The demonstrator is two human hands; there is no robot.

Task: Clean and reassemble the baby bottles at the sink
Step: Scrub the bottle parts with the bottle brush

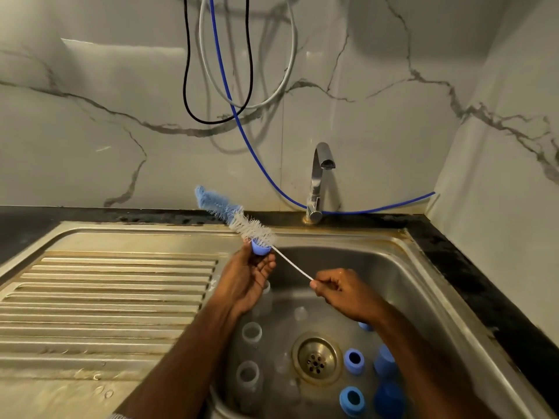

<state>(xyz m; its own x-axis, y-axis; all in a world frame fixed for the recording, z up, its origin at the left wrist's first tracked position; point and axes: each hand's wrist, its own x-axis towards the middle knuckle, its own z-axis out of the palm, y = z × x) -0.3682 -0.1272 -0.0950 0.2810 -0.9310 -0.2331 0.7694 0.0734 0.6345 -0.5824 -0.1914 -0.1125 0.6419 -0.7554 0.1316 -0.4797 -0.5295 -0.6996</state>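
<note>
Head view: bottle brush (242,220) over sink (423,282).
Left hand (246,278) pinches blue cap (260,247); right hand (341,290), at 3 o'clock, grips the brush's wire. No legible writing.

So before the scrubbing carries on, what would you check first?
1. Left hand grips small blue bottle ring: ok.
2. Right hand pinches twisted white wire handle of the bottle brush: ok.
3. Blue-and-white bristle head pushed through the ring: ok, it sticks out beyond.
4. Chrome tap running: not ok, no water visible.
5. Soap on the bristles: cannot tell.
6. Clear bottles and blue caps waiting in steel sink: ok.
</note>
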